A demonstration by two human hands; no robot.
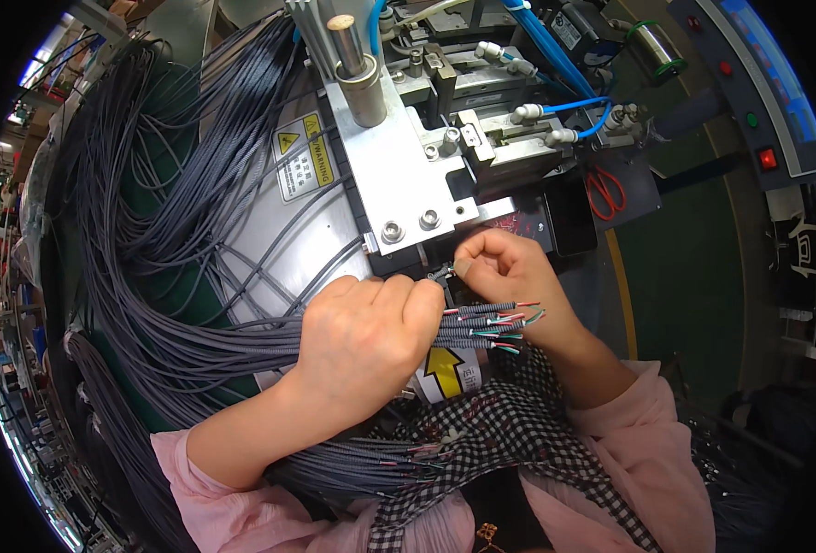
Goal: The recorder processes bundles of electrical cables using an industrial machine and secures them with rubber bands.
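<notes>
- While the left hand [366,336] is closed in a fist around a bundle of grey cables [477,323], that bundle lies roughly level across the middle of the view, its long axis running left to right.
- The stripped ends [518,323] point right, showing short red, green and white wires fanned just past the left knuckles.
- Leftward the same cables sweep away into a thick grey hank [140,240] that curves up over the round metal surface [260,230] and off toward the upper left.
- The right hand [509,276] sits just beside the left, above the stripped ends; its thumb and forefinger are pinched narrow on a single cable tip [440,273], which points left toward the dark opening under the machine's metal plate [399,166].
- A yellow warning label [304,157] sits on the round surface left of the plate.
- Red-handled scissors [604,192] lie on the dark ledge to the right of the machine, well apart from both hands.
- More loose cable ends [399,456] rest across the person's checked apron [509,424] below the left wrist.
</notes>
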